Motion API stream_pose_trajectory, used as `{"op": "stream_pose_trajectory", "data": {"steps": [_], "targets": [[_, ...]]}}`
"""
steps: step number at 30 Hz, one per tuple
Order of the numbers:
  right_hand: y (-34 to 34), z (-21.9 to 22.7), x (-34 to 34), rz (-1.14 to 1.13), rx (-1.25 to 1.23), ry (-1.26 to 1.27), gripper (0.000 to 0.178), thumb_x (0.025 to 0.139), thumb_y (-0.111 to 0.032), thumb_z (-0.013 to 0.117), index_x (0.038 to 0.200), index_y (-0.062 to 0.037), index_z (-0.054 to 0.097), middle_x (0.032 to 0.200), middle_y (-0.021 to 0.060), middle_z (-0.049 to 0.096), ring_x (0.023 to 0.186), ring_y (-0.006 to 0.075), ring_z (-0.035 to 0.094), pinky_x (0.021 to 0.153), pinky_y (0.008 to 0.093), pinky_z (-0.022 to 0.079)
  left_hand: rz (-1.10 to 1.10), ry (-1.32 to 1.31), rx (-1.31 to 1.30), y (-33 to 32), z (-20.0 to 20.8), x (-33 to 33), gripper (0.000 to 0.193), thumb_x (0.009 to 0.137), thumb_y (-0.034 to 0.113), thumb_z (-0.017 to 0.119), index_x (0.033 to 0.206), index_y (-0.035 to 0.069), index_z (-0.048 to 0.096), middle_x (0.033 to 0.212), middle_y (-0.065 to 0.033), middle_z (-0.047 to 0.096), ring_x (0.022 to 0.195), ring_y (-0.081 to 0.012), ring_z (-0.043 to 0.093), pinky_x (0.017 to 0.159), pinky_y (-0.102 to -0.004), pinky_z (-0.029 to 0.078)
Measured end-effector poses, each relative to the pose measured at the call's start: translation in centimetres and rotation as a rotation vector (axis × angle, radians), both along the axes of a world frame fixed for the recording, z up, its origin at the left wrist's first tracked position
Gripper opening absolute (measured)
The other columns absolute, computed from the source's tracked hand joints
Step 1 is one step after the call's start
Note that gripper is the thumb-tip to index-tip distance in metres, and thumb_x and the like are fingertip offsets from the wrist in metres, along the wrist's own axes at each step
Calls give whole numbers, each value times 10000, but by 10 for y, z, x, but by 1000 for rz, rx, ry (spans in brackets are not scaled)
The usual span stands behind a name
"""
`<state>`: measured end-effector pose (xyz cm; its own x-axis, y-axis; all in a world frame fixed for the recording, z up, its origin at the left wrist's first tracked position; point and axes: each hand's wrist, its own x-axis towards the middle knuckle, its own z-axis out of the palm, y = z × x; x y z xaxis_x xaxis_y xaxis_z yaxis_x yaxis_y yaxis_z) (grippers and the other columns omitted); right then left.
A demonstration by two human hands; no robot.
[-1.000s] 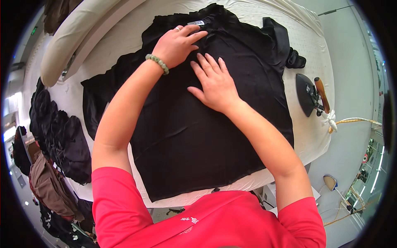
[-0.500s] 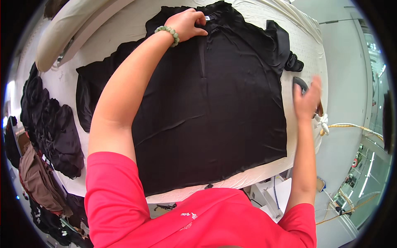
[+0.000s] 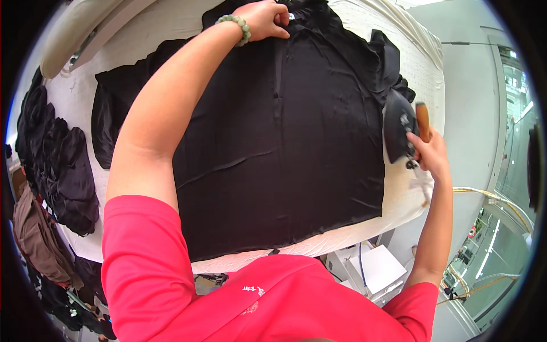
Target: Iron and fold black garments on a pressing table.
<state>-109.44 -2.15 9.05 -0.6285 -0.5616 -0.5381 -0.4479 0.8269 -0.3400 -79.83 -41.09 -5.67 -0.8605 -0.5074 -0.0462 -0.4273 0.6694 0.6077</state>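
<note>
A black blouse (image 3: 250, 154) lies spread on the white cloth-covered ironing table (image 3: 407, 182), with a slit at its neck and a few creases across its body. At the collar my left hand (image 3: 263, 20) pinches the black fabric next to a small white label. On the right, my right hand (image 3: 431, 153) is wrapped round the handle of a steam iron (image 3: 399, 126). The iron has a dark pointed body and a brown grip. It is tilted beside the blouse's right edge; whether it touches the cloth I cannot tell.
Bunched black garments (image 3: 60, 165) lie at the table's left end, with a brown garment (image 3: 40, 233) hanging below. A padded pressing arm (image 3: 80, 37) juts over the far left corner. A yellowish hose (image 3: 490, 196) runs off right. A white box (image 3: 379, 268) stands below the near edge.
My right hand has taken hold of the iron and lifted it, turning it toward the blouse. My left hand still holds the collar. The whole view has shifted slightly.
</note>
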Motion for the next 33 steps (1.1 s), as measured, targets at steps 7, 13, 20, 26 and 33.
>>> {"op": "stream_pose_trajectory", "data": {"steps": [7, 13, 20, 26, 33], "targets": [[-109, -19, 169, 270, -189, -321, 479, 977, -407, 673, 1243, -15, 607, 645, -13, 542, 471, 74, 495, 431, 258, 398, 12, 11, -23, 0, -1, 1, 359, 815, 364, 808, 1072, 141, 692, 1043, -55, 642, 1009, -244, 635, 893, -362, 514], [-163, -45, 212, 319, -225, -168, 465, 978, -459, 664, 1071, -5, 626, 635, -11, 522, 482, 73, 500, 441, 259, 408, 5, 57, -11, -3, -8, -1, 374, 806, 379, 814, 1063, 133, 696, 1020, -64, 653, 995, -247, 644, 888, -360, 516], [-199, -38, 203, 194, -142, -169, 490, 984, -503, 638, 956, -15, 599, 635, 2, 528, 465, 80, 499, 407, 256, 388, -23, 157, 321, -23, -21, -1, 263, 826, 89, 745, 1089, 92, 752, 1046, -137, 725, 965, -314, 688, 848, -383, 561], [-200, -35, 203, 146, -208, -241, 514, 994, -524, 610, 870, -28, 559, 626, 13, 533, 448, 79, 517, 372, 260, 368, -90, 218, 143, -28, -10, 19, 292, 740, 157, 844, 1001, 70, 748, 900, -131, 736, 864, -303, 706, 790, -390, 563], [-207, -41, 193, 216, -106, -217, 505, 1000, -508, 603, 856, -26, 553, 623, 18, 542, 455, 95, 536, 364, 263, 370, 2, 128, 51, -16, -3, 17, 283, 709, 203, 883, 900, 63, 728, 868, -129, 728, 840, -309, 702, 744, -404, 554]]}}
